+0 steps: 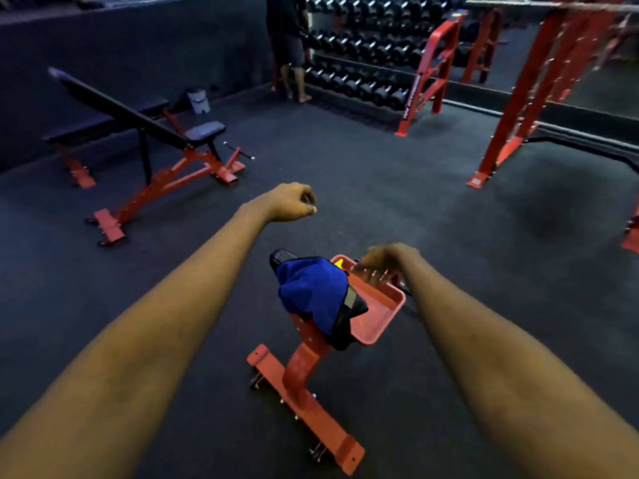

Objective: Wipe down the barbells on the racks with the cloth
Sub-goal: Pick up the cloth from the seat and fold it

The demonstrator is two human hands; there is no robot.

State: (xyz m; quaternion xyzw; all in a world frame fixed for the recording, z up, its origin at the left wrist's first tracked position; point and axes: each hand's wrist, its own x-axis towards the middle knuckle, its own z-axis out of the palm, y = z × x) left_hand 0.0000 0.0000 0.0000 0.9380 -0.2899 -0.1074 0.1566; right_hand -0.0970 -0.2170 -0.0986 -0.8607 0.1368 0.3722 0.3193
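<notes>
A blue cloth (313,292) lies draped over the black seat (349,318) of a small red stand just in front of me. My left hand (294,202) hovers above the floor beyond the cloth, its fingers loosely curled and holding nothing. My right hand (387,259) is blurred, with its fingers pointing down at the far rim of the red tray (383,305) beside the cloth. It holds nothing that I can see. A barbell (553,5) rests high on the red rack (529,98) at the upper right.
A red and black incline bench (145,133) stands at the left. At the back, a person (288,46) stands by a dumbbell rack (363,53). A red ladder-like frame (432,70) stands next to it. The stand's red foot (307,406) stretches across dark rubber floor.
</notes>
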